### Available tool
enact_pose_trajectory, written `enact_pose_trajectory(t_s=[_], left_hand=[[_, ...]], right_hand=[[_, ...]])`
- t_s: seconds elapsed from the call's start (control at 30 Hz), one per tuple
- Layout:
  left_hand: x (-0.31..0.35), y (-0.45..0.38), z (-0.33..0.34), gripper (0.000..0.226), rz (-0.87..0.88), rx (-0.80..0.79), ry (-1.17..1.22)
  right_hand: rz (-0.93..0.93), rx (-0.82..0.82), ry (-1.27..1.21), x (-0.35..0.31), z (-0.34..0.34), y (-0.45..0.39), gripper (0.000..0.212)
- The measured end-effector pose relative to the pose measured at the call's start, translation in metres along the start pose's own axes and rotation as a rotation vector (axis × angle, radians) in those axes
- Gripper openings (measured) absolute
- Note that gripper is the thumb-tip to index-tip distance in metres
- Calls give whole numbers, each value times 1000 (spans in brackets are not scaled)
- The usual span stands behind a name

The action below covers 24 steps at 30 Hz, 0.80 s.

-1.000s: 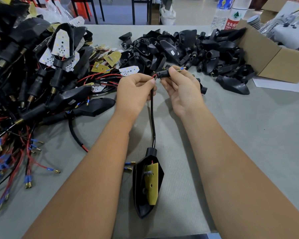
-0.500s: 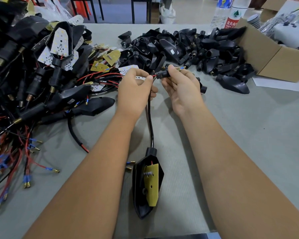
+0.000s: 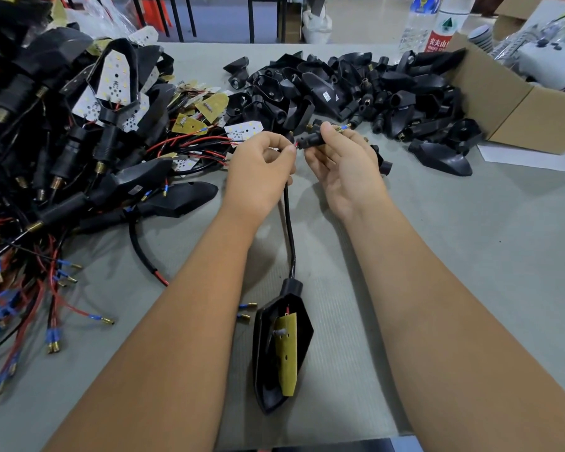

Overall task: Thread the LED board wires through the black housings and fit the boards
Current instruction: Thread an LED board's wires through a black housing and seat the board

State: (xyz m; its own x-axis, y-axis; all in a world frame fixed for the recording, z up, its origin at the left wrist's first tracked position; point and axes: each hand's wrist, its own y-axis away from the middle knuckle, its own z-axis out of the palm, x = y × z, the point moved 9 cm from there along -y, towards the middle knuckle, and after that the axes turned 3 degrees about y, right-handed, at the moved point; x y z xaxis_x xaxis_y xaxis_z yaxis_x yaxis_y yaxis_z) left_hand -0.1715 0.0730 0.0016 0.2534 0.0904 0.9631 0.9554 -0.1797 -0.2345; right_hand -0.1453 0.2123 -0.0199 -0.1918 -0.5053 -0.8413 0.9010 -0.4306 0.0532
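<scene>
left hand [image 3: 258, 171] hides wire ends

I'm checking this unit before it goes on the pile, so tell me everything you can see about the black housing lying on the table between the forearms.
The black housing is a pointed, shield-shaped shell that looks like matte plastic. It lies open side up on the grey table, tip toward the person, between the forearms. A yellow LED board sits tilted in its cavity, not seated flat. From its round neck a black sheathed cable runs up to the left hand. Neither hand touches the housing itself.
</scene>
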Motion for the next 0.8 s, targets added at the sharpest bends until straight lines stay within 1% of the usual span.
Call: enact_pose_trajectory(t_s=[0.17,0.3,0.4,0.53,0.7,0.8], left_hand=[[-6,-1,1,21,-91,19,98],[-6,-1,0,24,-126,-11,189],[-5,0,1,22,-103,-33,154],[-5,-1,0,21,-76,-25,110],[-8,0,1,12,-73,0,119],[-6,1,3,14,-51,-10,40]], right_hand=[[13,-25,-43,2,6,2,13],[-2,-46,-17,3,10,3,18],[-32,-52,61,2,11,3,17],[-109,-25,192,-1,11,2,13],[-129,23,107,-6,4,1,15],[-116,86,43,-9,-5,-1,20]])
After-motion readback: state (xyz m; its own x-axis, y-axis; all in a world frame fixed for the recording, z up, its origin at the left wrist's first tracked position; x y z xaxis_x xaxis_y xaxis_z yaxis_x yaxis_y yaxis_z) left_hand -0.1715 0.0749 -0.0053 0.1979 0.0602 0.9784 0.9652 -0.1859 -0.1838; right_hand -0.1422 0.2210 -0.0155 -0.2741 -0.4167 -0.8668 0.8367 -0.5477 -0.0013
